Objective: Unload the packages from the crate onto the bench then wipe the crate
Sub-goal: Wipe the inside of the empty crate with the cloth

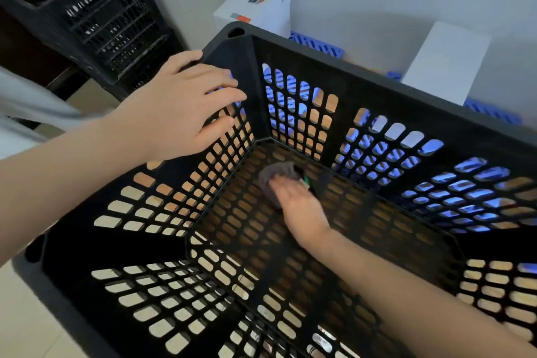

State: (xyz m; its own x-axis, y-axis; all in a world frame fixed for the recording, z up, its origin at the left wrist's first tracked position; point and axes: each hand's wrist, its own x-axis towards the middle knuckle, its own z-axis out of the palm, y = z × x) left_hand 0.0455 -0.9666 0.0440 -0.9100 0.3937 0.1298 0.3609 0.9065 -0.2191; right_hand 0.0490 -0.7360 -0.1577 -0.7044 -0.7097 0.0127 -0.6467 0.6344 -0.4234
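A large black slotted crate (363, 75) fills most of the view and holds no packages. My left hand (183, 104) lies flat with spread fingers over the crate's left rim and upper wall near the far left corner. My right hand (299, 206) reaches down to the crate's floor and presses flat on a grey cloth (276, 174) near the far corner. A small green and white tag shows at the cloth's right edge. A white printed package (255, 6) and a plain white package (447, 61) stand behind the crate against the wall.
Another black slotted crate (96, 11) stands at the upper left. Blue slotted plastic pieces (316, 45) lie behind the crate between the white packages. Pale floor tiles (26, 317) show at the lower left. A wooden surface shows through the crate's slots.
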